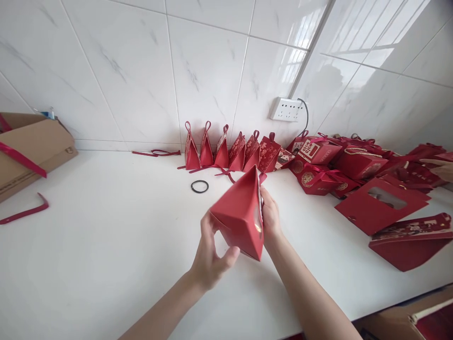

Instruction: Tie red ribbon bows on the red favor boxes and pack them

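Both my hands hold a red paper gift box point(240, 212) above the white counter point(106, 255), tipped with its base toward me. My left hand point(210, 255) grips the box's lower left corner, thumb under the base. My right hand point(271, 217) holds its right side, by the round window; its fingers are partly hidden behind the box. A row of folded red gift boxes point(231, 153) with ribbon loops stands against the tiled wall just beyond.
A black ring point(199, 186) lies on the counter behind the box. Flat red box blanks point(380, 203) and a heap of red boxes point(336, 163) fill the right side. A cardboard carton point(28, 148) and red ribbons point(24, 212) sit at left. A wall socket point(286, 109) is above.
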Demonstrator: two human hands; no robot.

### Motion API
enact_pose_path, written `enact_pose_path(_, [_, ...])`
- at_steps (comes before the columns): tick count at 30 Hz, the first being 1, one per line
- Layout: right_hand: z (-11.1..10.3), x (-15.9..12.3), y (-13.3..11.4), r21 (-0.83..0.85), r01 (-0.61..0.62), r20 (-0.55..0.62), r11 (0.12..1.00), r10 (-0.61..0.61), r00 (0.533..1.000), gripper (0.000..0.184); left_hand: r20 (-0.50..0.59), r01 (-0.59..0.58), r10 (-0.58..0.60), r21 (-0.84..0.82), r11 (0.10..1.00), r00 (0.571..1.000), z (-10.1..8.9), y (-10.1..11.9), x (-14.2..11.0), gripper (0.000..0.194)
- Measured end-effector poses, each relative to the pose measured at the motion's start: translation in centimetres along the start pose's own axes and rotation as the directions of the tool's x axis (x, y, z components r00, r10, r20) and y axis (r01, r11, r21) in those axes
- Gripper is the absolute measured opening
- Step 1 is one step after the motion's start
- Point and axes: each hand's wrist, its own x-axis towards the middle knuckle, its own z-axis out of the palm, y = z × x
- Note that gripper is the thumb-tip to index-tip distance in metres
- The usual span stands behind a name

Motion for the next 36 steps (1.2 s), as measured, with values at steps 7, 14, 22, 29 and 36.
enact_pose_path(7, [0.4, 0.6, 0.0, 0.352, -0.227, -0.287, 0.908, 0.336, 0.897, 0.041, -0.047, 0.6, -0.692, -0.459, 0.655, 0.72, -0.3, 1.1, 2.0, 0.042])
enact_pose_path(14, [0.6, -0.1, -0.5, 0.227, 0.005, -0.063, 0.974, 0.009, 0.998, 0.032, 0.255, 0.686, -0.836, -0.704, 0.183, 0.485, -1.7, 0.9, 3.0, 0.042])
enact_pose_path(22, [0.7, -0.1, -0.8, 0.264, 0.017, -0.041, 0.964, -0.007, 0.999, 0.032, 0.228, 0.675, -0.79, -0.679, 0.29, 0.569, -1.3, 0.8, 2.5, 0.039])
enact_pose_path(29, [0.7, -0.4, -1.6, 0.306, -0.059, -0.155, 0.95, 0.111, 0.982, 0.027, 0.226, 0.604, -0.588, -0.533, 0.592, 0.776, -1.1, 0.1, 1.7, 0.036])
enact_pose_path(36, [0.2, -0.9, -1.9, 0.144, 0.091, -0.111, 0.985, -0.075, 0.991, 0.03, 0.233, 0.594, -0.573, -0.542, 0.594, 0.786, -1.3, -0.2, 1.6, 0.041])
